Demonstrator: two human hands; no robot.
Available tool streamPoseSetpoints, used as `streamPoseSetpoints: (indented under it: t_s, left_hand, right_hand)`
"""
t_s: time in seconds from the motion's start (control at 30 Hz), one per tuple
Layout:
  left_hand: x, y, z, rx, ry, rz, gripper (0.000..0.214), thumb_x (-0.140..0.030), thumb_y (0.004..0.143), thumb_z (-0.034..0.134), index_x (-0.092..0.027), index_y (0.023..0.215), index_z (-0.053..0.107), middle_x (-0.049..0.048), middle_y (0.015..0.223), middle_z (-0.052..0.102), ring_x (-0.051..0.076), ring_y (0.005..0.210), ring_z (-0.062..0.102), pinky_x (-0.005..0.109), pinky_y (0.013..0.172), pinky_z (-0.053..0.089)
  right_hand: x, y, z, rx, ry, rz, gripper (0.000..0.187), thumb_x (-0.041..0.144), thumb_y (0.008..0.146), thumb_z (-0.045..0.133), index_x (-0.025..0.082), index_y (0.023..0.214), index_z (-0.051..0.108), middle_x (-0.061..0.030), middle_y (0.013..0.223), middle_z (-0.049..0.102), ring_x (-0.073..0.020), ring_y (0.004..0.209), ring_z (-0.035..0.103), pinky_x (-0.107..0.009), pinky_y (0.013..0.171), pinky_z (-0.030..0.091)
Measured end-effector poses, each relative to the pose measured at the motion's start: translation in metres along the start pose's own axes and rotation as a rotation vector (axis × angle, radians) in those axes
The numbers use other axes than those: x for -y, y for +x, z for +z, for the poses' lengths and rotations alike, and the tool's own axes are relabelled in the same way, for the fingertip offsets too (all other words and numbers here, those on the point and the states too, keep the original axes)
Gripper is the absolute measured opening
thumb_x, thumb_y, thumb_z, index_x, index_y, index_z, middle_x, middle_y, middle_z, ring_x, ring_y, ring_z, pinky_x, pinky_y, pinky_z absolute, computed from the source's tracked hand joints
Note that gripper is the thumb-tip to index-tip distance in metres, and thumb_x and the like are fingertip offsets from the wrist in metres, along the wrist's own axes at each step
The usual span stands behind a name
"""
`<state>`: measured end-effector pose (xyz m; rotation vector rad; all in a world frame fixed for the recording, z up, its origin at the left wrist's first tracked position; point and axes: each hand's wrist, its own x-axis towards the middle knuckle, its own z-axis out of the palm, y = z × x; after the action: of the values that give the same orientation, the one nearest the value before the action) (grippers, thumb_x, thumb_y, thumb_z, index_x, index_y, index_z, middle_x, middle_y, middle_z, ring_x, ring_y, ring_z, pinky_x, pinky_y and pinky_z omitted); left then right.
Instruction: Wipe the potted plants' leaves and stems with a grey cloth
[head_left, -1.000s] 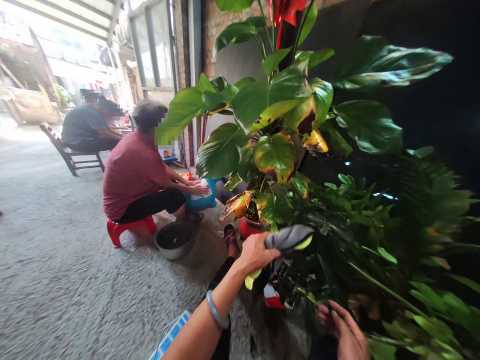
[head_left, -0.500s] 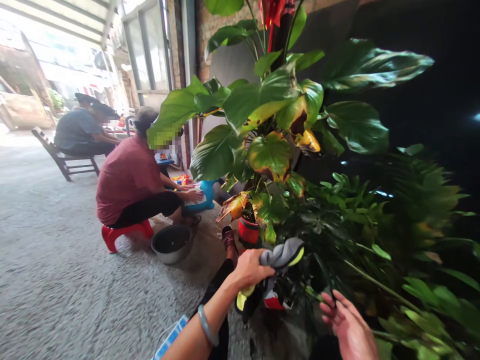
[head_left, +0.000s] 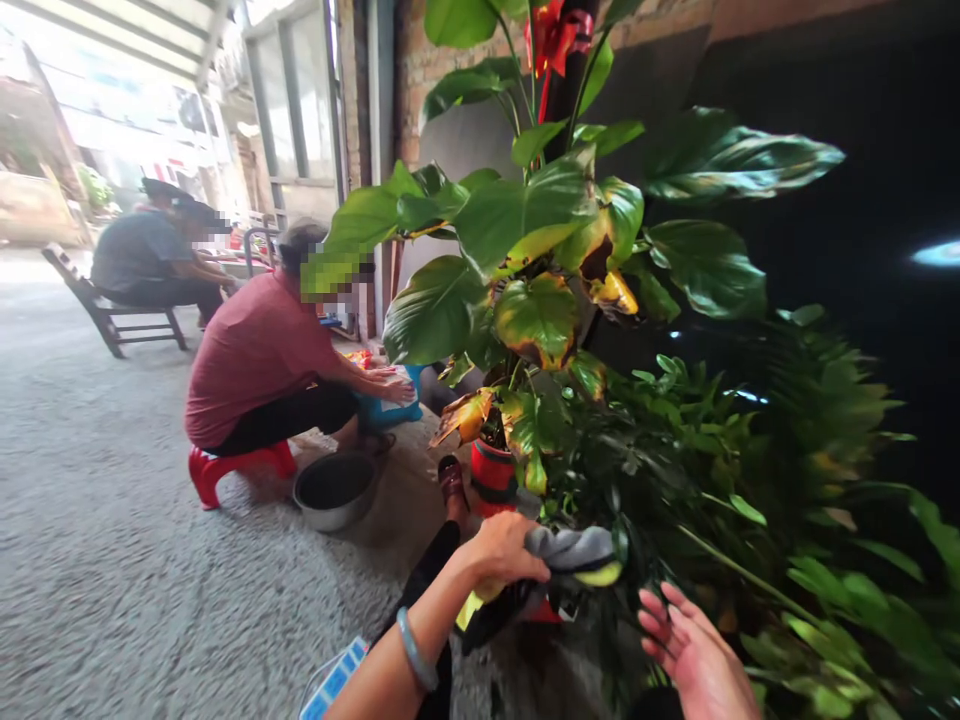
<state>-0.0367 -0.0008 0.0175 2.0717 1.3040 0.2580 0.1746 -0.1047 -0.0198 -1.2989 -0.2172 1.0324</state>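
Observation:
My left hand is closed on a grey and yellow cloth, pressing it against the low dark leaves of a potted plant. A pale bangle sits on that wrist. My right hand is at the bottom of the view, palm up and fingers spread, holding nothing, just under the same foliage. Behind stands a taller plant with big green and yellowed leaves in a red pot.
A person in a red shirt squats on a red stool with hands on a blue tub. A grey metal basin lies on the concrete. Another person sits on a wooden chair further back.
My left hand has dropped lower with the cloth, down onto the low leaves. My right hand has opened and risen slightly. The view has shifted a little.

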Motion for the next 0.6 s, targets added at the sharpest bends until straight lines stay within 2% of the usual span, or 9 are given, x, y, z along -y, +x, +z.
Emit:
streamPoseSetpoints:
  t_s: [0.07,0.17,0.23,0.27,0.33,0.43,0.47,0.53,0.6]
  left_hand:
    - [-0.004,-0.003,-0.017,-0.171,-0.139,0.038,0.027,-0.028,0.065,0.067,-0.023,0.090,0.073,-0.0018,0.075,0.068,0.018,0.076,0.061,0.024,0.069,0.043]
    - [-0.022,0.007,-0.047,-0.494,-0.310,0.133,0.040,-0.027,0.069,0.063,-0.026,0.108,0.068,-0.0020,0.091,0.071,0.017,0.086,0.061,0.024,0.078,0.044]
    - [-0.031,0.017,-0.052,-0.613,-0.338,0.148,0.046,-0.028,0.071,0.063,-0.027,0.116,0.064,-0.0009,0.102,0.070,0.018,0.093,0.061,0.025,0.084,0.044]
    - [-0.032,0.022,-0.049,-0.613,-0.314,0.136,0.046,-0.029,0.072,0.062,-0.026,0.117,0.064,0.0000,0.104,0.069,0.018,0.094,0.061,0.026,0.085,0.044]
    - [-0.027,0.025,-0.032,-0.459,-0.195,0.093,0.040,-0.029,0.071,0.062,-0.024,0.110,0.067,0.0025,0.099,0.070,0.020,0.091,0.061,0.028,0.083,0.045]
    - [-0.008,0.015,0.004,-0.014,0.031,0.059,0.025,-0.029,0.062,0.071,-0.021,0.086,0.073,0.0028,0.080,0.068,0.023,0.081,0.062,0.028,0.073,0.045]
    - [-0.001,0.009,0.015,0.071,0.048,0.050,0.023,-0.030,0.060,0.072,-0.022,0.082,0.073,0.0015,0.076,0.066,0.022,0.078,0.061,0.027,0.070,0.044]
    - [0.009,-0.001,0.027,0.143,0.030,0.002,0.023,-0.032,0.059,0.074,-0.022,0.080,0.072,-0.0006,0.073,0.063,0.020,0.074,0.059,0.025,0.066,0.042]
    - [0.015,-0.009,0.027,0.115,-0.014,-0.058,0.023,-0.032,0.059,0.074,-0.022,0.080,0.072,-0.0019,0.071,0.061,0.017,0.071,0.057,0.023,0.063,0.039]
  right_hand:
    - [-0.002,0.005,-0.003,0.012,-0.009,0.016,0.050,0.027,0.036,0.079,0.020,0.082,0.061,-0.0012,0.063,0.073,-0.0209,0.053,0.066,-0.030,0.047,0.050]
    - [-0.004,0.006,0.003,0.037,0.013,0.002,0.049,0.027,0.038,0.080,0.020,0.083,0.062,-0.0013,0.065,0.073,-0.0206,0.052,0.066,-0.031,0.047,0.050]
    - [-0.005,0.002,0.010,0.049,0.033,-0.035,0.049,0.028,0.040,0.080,0.020,0.084,0.062,-0.0005,0.065,0.073,-0.0193,0.052,0.065,-0.030,0.047,0.050]
    - [-0.005,-0.001,0.014,0.050,0.034,-0.046,0.048,0.028,0.040,0.080,0.021,0.084,0.062,-0.0001,0.064,0.072,-0.0190,0.052,0.065,-0.029,0.047,0.050]
    - [-0.003,-0.007,0.018,0.042,0.019,-0.044,0.047,0.028,0.040,0.078,0.021,0.084,0.060,0.0005,0.063,0.072,-0.0190,0.052,0.065,-0.029,0.047,0.049]
    - [0.001,-0.014,0.016,0.014,0.001,-0.012,0.048,0.026,0.038,0.076,0.021,0.084,0.059,0.0004,0.063,0.072,-0.0195,0.052,0.065,-0.029,0.047,0.049]
    - [0.003,-0.015,0.015,0.007,-0.006,-0.003,0.049,0.026,0.038,0.075,0.021,0.083,0.059,0.0002,0.062,0.072,-0.0196,0.052,0.065,-0.029,0.047,0.049]
    - [0.005,-0.015,0.013,-0.003,-0.021,0.003,0.049,0.026,0.037,0.074,0.022,0.083,0.059,0.0000,0.062,0.072,-0.0197,0.053,0.065,-0.029,0.048,0.049]
    - [0.007,-0.013,0.013,0.000,-0.036,-0.010,0.050,0.028,0.038,0.074,0.022,0.084,0.058,-0.0001,0.062,0.072,-0.0198,0.054,0.065,-0.029,0.048,0.049]
